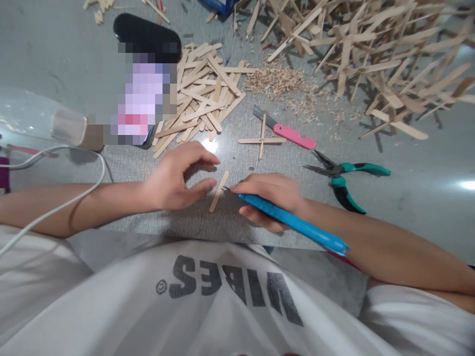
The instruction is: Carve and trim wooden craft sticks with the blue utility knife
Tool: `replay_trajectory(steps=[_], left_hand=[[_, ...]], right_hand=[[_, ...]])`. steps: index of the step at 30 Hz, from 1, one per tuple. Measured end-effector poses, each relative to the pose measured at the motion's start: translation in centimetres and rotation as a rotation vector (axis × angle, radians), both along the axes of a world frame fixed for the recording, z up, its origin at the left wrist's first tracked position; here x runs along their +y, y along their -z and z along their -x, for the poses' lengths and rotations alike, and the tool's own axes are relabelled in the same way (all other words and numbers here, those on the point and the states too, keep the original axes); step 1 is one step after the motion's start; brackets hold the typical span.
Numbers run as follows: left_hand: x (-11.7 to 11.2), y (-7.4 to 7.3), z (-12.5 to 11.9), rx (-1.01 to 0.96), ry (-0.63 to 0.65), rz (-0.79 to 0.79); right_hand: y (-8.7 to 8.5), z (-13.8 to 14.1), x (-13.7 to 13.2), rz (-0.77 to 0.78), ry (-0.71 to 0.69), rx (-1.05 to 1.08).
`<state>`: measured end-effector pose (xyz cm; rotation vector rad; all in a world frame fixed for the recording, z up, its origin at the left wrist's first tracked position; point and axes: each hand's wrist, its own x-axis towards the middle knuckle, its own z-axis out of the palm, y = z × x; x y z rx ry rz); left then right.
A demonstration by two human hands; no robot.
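Observation:
My right hand [272, 195] is closed round a long blue tool [293, 220], whose exact kind I cannot make out. Its thin dark tip meets or hovers just over a short wooden craft stick [218, 192] lying on the table. Left of that stick, my left hand [181, 175] is empty, thumb and fingers curved apart. Beyond my hands, two craft sticks form a cross [261, 141]. A pink-handled folding saw or knife [295, 136] rests beside the cross, its grey blade partly behind it.
Green-and-black pliers [337, 170] lie spread at right. A pile of craft sticks [204, 94], wood shavings [282, 81] and a large heap of joined sticks [356, 49] fill the back. At left are a black case [148, 37], a clear bottle [29, 116] and a white cable [55, 207].

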<state>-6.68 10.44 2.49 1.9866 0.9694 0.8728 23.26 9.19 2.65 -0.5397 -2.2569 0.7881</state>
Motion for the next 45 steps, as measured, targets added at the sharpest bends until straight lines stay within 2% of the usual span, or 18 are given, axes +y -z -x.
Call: replay_trajectory(steps=[3,6,15,29,35,39,42,45], left_hand=[[-0.1,-0.4,0.3,0.231,0.126,-0.183],[-0.2,-0.6,0.4,0.338,0.179,-0.227],[-0.2,-0.1,0.7,0.425,0.226,-0.256],[-0.4,-0.6,0.8,0.555,0.25,-0.363],[-0.5,-0.7,0.7,0.532,0.252,-0.358],[-0.3,-0.3,0.8,0.538,0.272,-0.3],[0.0,0.3,1.1,0.463,0.26,-0.286],[0.4,0.8,1.1,0.247,0.208,-0.335]], right_hand=[[-0.1,0.0,-0.1,-0.018,0.017,-0.029],[0.0,-0.1,-0.3,-0.042,0.028,-0.074],[0.1,-0.1,-0.5,-0.085,0.052,-0.104],[-0.5,-0.2,-0.5,-0.104,0.035,-0.171],[-0.2,-0.1,-0.6,-0.147,0.012,-0.118],[0.1,0.2,-0.6,-0.169,0.007,-0.049],[0.1,0.5,-0.6,-0.299,0.036,-0.02],[-0.7,0.8,-0.7,-0.465,0.058,0.076]])
